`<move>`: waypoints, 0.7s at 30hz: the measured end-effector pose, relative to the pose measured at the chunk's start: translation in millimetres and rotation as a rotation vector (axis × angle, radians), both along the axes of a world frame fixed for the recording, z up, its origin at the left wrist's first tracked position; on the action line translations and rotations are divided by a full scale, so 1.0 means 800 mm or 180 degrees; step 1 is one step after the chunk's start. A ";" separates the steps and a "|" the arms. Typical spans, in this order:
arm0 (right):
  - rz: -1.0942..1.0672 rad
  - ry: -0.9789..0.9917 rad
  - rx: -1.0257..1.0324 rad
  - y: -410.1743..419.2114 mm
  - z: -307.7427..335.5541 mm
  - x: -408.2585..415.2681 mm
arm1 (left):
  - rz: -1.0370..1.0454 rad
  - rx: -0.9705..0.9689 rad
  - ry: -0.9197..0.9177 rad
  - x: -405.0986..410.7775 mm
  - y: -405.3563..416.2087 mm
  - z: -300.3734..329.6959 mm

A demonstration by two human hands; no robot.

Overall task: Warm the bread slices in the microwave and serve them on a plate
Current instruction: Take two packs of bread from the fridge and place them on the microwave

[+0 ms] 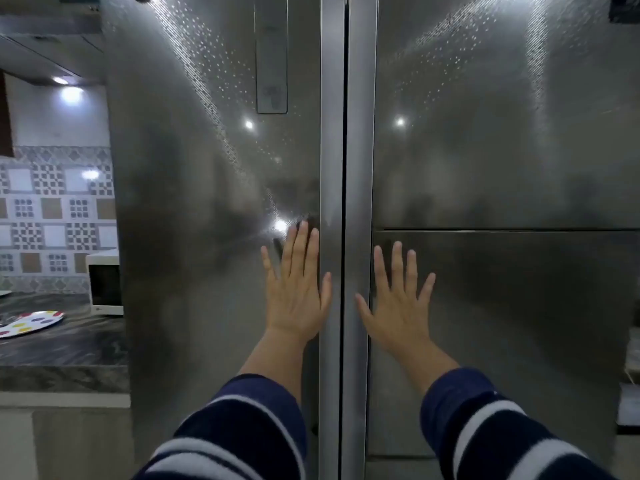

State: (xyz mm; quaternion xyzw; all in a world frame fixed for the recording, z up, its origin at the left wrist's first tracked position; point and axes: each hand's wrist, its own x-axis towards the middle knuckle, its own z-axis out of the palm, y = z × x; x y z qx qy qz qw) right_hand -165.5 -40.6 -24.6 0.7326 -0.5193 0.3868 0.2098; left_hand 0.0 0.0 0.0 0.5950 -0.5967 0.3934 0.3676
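Note:
A steel two-door fridge (214, 202) fills the view, both doors closed. My left hand (298, 292) lies flat on the left door beside the central handle strip (332, 168), fingers spread and empty. My right hand (398, 299) rests flat on the right door, also spread and empty. At the far left a white microwave (104, 282) stands on a dark counter, its door closed. A white plate with coloured spots (29, 323) lies on that counter in front of it. No bread is in view.
The dark stone counter (62, 348) runs along the left, with patterned wall tiles (55, 209) behind it. A control panel (272, 64) sits high on the left fridge door. At the right edge a shelf-like edge (632, 393) shows.

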 end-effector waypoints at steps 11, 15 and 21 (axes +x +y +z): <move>-0.0584 -0.0090 -0.0686 -0.065 -0.023 0.027 | 0.0433 -0.0158 -0.0063 0.008 -0.090 -0.035; -0.0599 -0.0077 -0.0625 -0.063 -0.023 0.028 | 0.0413 -0.0231 -0.0077 0.009 -0.096 -0.038; -0.0734 -0.0138 -0.0164 -0.045 -0.006 0.037 | 0.0432 -0.0010 0.0026 0.006 -0.087 -0.032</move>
